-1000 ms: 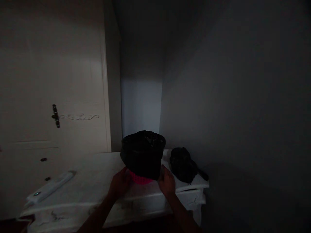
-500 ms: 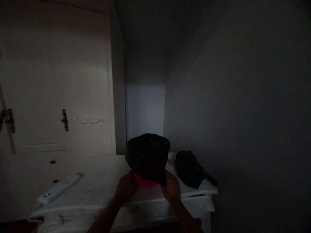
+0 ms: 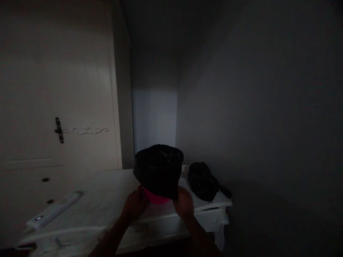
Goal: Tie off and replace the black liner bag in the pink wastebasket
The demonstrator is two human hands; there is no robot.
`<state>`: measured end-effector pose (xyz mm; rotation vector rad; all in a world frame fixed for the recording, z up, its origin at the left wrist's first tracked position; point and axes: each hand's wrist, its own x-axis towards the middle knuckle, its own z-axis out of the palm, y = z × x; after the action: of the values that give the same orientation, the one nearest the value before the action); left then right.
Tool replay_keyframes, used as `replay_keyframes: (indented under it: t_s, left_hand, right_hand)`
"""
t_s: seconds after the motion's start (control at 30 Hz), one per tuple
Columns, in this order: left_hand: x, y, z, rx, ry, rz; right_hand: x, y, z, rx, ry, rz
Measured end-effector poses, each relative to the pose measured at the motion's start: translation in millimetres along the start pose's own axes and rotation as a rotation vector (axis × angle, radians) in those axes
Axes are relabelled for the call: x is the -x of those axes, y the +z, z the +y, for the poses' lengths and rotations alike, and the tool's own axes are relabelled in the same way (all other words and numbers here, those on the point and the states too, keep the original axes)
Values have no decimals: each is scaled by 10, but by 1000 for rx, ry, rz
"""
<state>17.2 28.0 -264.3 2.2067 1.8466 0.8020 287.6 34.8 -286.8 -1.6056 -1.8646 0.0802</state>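
Observation:
A pink bin [image 3: 155, 198] stands on a white table, its ribbed lower part showing. A black plastic bag [image 3: 158, 176] lines it and is folded down over the rim, hanging lower at the right. My left hand [image 3: 134, 203] is closed against the left side of the pink bin, just under the bag's edge; its fingertips are partly hidden. On the other side, my right hand [image 3: 184, 202] grips the hanging lower corner of the bag beside the bin. The picture is dark, so the bin's inside is hard to make out.
A crumpled black plastic bundle [image 3: 203, 181] lies at the right end of the white table [image 3: 104, 192]. A white power strip [image 3: 53, 211] rests at the left. Behind stand a white wardrobe [image 3: 88, 89] and a grey wall [image 3: 241, 107].
The whole view has shifted slightly, so things appear further left and a little higher. Both hands keep their places at the bin and bag.

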Motion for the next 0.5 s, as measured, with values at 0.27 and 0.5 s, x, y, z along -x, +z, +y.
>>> replay_keyframes:
  t_s: [0.27, 0.5]
  left_hand:
    - [-7, 16, -6, -10, -9, 1]
    - [-9, -23, 16, -19, 1, -9]
  right_hand:
    - [8, -51, -30, 1, -3, -8]
    - [8, -66, -46, 41, 0, -15]
